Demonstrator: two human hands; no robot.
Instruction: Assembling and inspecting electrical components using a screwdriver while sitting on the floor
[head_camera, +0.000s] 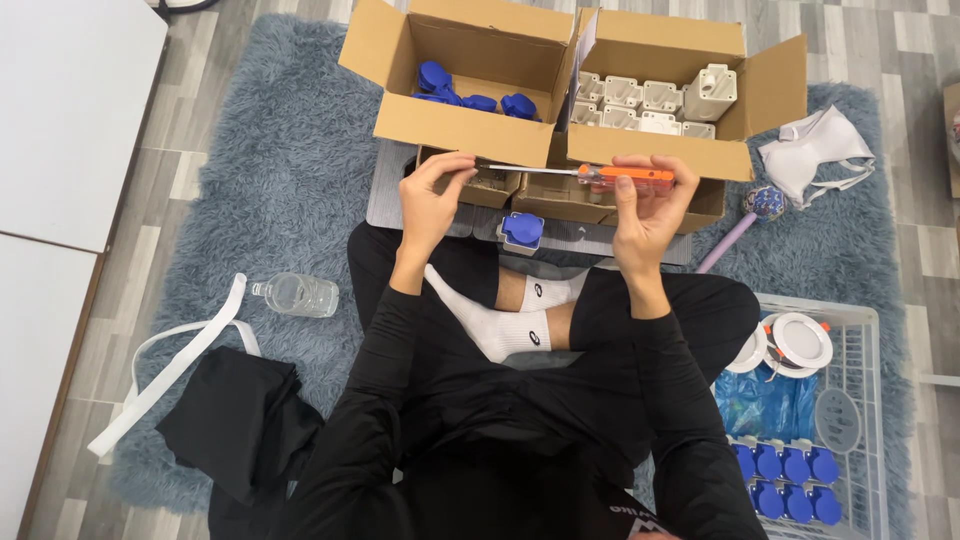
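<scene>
I am wearing a black long-sleeved top with a bit of white print low on the chest, black trousers, and white socks, each showing a small dark mark near the ankle.

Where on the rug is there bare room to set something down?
Bare rug lies left of the boxes, above the bottle. It is crowded at right, around the basket, and between both hands, left and right.

Bright even indoor light, soft faint shadows, sharp focus, slight wide-angle edge distortion
</scene>
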